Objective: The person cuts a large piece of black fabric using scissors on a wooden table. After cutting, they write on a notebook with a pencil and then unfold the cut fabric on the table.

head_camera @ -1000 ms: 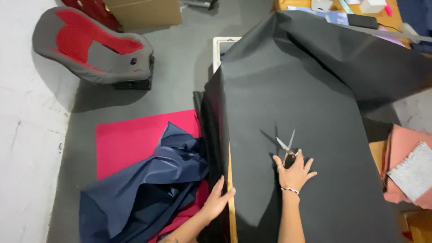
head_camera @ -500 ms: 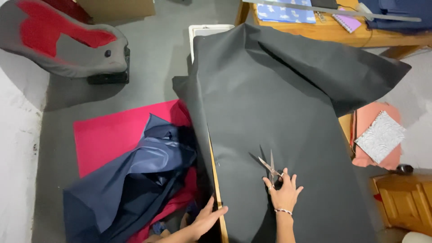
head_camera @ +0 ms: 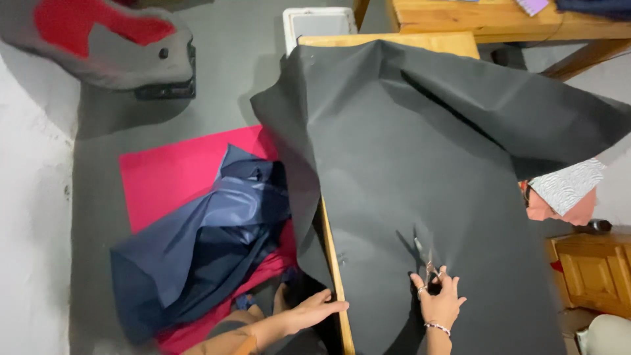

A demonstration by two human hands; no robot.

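Scissors point(head_camera: 426, 261) (blades pointing away) gripped by right hand point(head_camera: 439, 304) on black fabric point(head_camera: 420, 164).

Scissors point(head_camera: 426, 261) on fabric point(head_camera: 420, 171), over table point(head_camera: 336, 276)

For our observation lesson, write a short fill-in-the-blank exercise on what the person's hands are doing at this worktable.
1. The right hand holds a pair of ____ on the black fabric.
2. The left hand rests at the ____ table edge.
3. On the floor, crumpled navy fabric lies on a ____ mat.

Missing words: scissors; wooden; pink
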